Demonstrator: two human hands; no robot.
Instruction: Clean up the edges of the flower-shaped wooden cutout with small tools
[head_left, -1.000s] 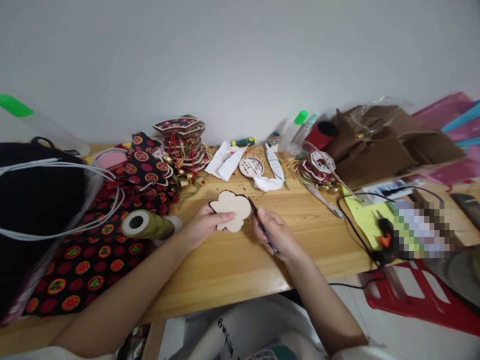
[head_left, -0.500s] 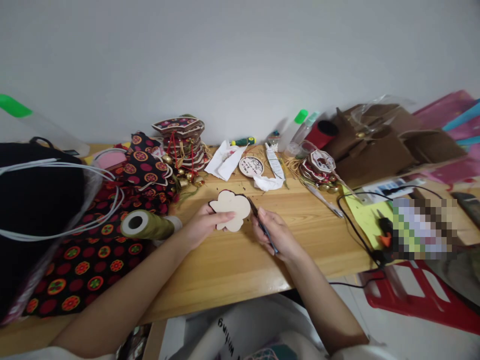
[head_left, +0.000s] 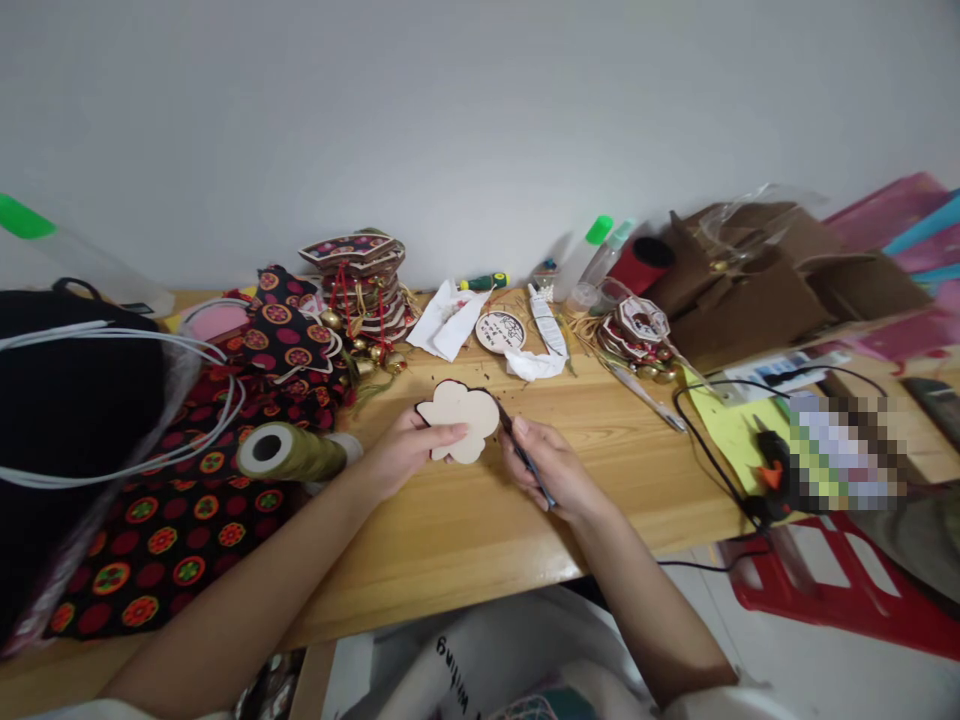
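Above the middle of the wooden table (head_left: 420, 545), my left hand (head_left: 401, 452) is closed on a cream flower-shaped piece (head_left: 457, 412), thumb on its pale face. A thin dark red and black edge shows around parts of its outline. My right hand (head_left: 551, 465) is wrapped round slim dark scissors (head_left: 534, 468), whose bluish lower end sticks out below the palm. The tips of the scissors meet the right rim of the flower-shaped piece. Whether the blades are apart cannot be made out. Small dark scraps lie on the wood behind the piece.
Left are patterned fabric (head_left: 187, 540), an olive thread spool (head_left: 289, 452) and white cable (head_left: 120, 335). Behind stand stacked ornaments (head_left: 364, 285), white paper (head_left: 448, 320), a round printed disc (head_left: 500, 331) and a tube (head_left: 546, 320). Right are a brown box (head_left: 739, 290) and a glue gun (head_left: 772, 465).
The scissors' tips have shifted very slightly at the right rim of the flower-shaped piece. Both hands keep their hold, and the view has turned a little.
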